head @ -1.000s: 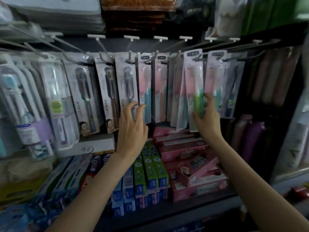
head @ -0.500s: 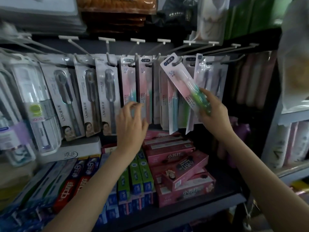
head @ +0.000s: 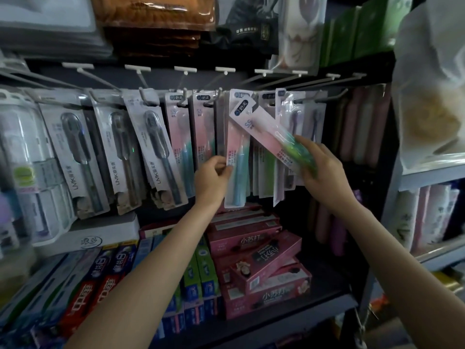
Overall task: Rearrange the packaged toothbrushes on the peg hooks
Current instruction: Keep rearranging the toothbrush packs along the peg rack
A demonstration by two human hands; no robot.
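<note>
R hand [head: 324, 175] grips 1 green toothbrush pack [head: 270, 132], tilted, off hooks. L hand [head: 211, 177] pinches 1 blue pack [head: 237, 157], hanging; 3 LMK packs [head: 156, 152] at left

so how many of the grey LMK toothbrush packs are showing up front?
3, side by side left of the pink packs: left, middle, right. More may hang hidden behind them.

The right hand [head: 324, 172] is gripping a tilted pink-and-green packaged toothbrush [head: 270, 133]. The left hand [head: 211, 178] is pinching a hanging pink-and-blue packaged toothbrush [head: 237, 157]
</note>
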